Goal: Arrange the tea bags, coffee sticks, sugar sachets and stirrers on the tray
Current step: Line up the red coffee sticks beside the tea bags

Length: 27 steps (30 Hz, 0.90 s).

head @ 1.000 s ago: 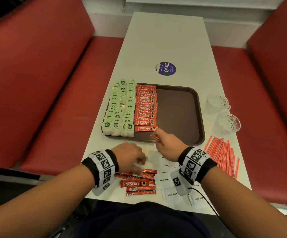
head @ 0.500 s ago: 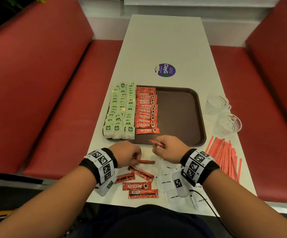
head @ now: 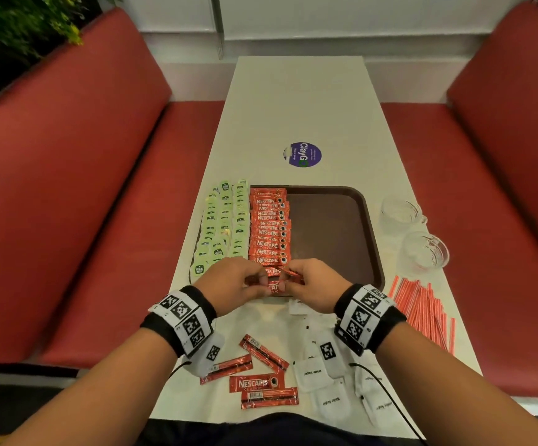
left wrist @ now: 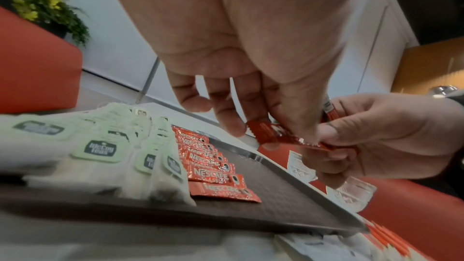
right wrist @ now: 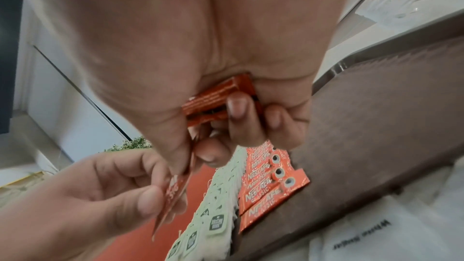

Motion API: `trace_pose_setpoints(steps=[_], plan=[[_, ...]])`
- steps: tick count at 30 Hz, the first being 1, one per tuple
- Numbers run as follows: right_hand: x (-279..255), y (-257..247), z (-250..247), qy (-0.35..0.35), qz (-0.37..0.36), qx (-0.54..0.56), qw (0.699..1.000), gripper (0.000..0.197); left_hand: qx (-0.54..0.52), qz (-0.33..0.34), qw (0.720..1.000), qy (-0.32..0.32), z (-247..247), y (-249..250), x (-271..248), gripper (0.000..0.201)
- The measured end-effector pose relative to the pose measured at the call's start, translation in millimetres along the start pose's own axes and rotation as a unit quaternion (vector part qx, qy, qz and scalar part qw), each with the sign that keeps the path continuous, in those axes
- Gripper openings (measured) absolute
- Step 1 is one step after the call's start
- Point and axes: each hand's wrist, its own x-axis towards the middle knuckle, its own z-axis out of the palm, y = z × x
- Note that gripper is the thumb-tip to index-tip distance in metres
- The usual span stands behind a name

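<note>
Both hands [head: 274, 284] now meet over the tray's [head: 370, 226] near edge, pinching coffee sticks [left wrist: 288, 136].

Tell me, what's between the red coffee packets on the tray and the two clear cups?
Only bare brown tray floor, then its rim and a strip of white table. Nothing sits between the coffee sticks and the clear cups. The head view shows it best.

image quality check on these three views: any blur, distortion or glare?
Head view: sharp, with barrel distortion bowing the benches. Left wrist view: tea bags nearest the lens are smeared soft; the coffee stick is clearer. Right wrist view: the left hand is blurred. No strong glare anywhere.
</note>
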Motion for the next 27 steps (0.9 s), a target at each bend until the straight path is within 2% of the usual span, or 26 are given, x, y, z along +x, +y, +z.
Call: trace_pose_setpoints(steps=[3, 7, 10, 13, 16, 20, 23, 27], plan=[[3, 1, -3, 0.023, 0.001, 0.008, 1.000, 0.009, -0.037, -0.014, 0.999, 0.021, 2, -5, 9, 0.017], [7, 6, -8, 0.072, 0.058, 0.016, 0.996, 0.016, 0.035, -0.068, 0.996, 0.045, 5, -11, 30, 0.009], [6, 12, -14, 0.080, 0.094, 0.027, 0.992, 0.019, 0.084, -0.106, 0.990, 0.032, 15, -15, 42, 0.009], [4, 17, -17, 0.071, 0.104, 0.034, 0.991, 0.018, 0.162, -0.102, 0.982, -0.003, 29, -15, 50, 0.015], [2, 21, -19, 0.064, 0.113, 0.043, 0.991, 0.022, 0.225, -0.091, 0.970, -0.007, 37, -15, 55, 0.022], [1, 21, -21, 0.059, 0.117, 0.076, 0.989, 0.028, 0.230, -0.091, 0.969, 0.008, 39, -17, 58, 0.028], [3, 21, -21, 0.062, 0.119, 0.094, 0.987, 0.034, 0.235, -0.080, 0.969, -0.004, 39, -16, 59, 0.028], [7, 20, -21, 0.055, 0.111, 0.060, 0.990, 0.036, 0.232, -0.090, 0.969, -0.010, 35, -16, 63, 0.024]])
